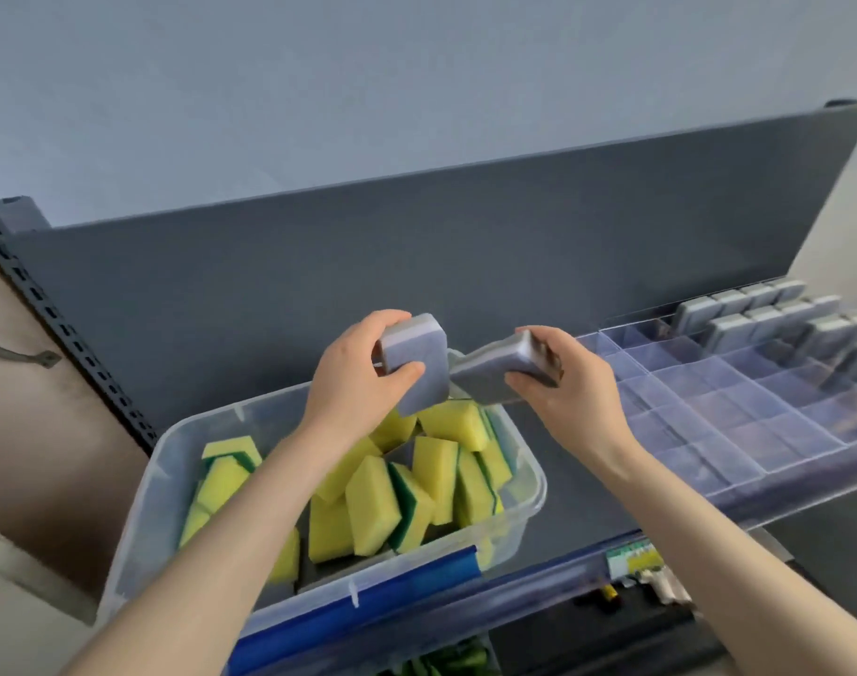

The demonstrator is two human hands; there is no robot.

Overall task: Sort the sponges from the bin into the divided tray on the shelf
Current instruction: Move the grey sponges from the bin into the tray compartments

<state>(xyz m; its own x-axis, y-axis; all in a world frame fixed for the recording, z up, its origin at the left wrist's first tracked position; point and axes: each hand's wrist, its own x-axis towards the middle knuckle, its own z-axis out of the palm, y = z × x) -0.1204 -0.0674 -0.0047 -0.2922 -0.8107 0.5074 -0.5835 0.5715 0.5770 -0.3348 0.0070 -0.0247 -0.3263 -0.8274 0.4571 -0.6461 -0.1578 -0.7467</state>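
Dark grey shelf (570, 500) bearing clear bin (143, 519) left, divided tray (709, 456) right.

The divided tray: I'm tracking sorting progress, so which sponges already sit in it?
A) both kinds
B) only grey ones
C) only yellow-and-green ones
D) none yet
B: only grey sponges stand in the far compartments of the divided tray, while the yellow-and-green sponges in view all lie in the bin.

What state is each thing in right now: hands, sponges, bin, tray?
Left hand: grips a grey sponge, held up.
Right hand: grips a second grey sponge, beside the first.
Bin: lidless, holds yellow-green sponges.
Divided tray: far compartments hold sorted grey sponges; near ones look empty.
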